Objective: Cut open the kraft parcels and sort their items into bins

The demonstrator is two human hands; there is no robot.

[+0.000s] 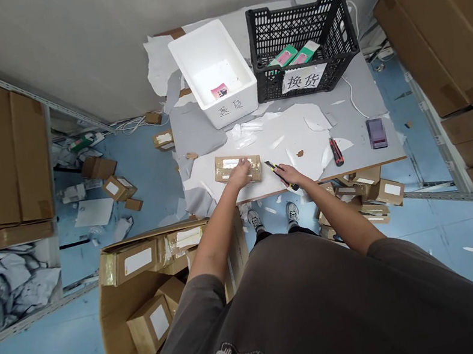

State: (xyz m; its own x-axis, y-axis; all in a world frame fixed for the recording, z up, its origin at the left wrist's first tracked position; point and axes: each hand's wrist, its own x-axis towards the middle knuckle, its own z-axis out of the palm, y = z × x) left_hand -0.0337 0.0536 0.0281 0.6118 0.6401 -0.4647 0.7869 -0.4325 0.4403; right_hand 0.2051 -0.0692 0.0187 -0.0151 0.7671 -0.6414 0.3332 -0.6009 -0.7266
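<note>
Your left hand (242, 173) lies over the taped box (222, 170) near the bench's (367, 87) front edge, whether pinching I cannot tell; your right is wrapped round the cutter (275, 168). A slip could nick your left fingers. Paper scraps (277, 142) clutter the surface; the white bin (247, 102) and black crate (263, 82) limit space behind.

Taped cardboard box (224, 170) flat on tabletop (371, 95), black-and-yellow utility knife (274, 168) near it

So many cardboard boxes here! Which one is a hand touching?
The taped box lying on the table, under the left hand. The others sit away from the hands; the right hand holds a utility knife.
</note>
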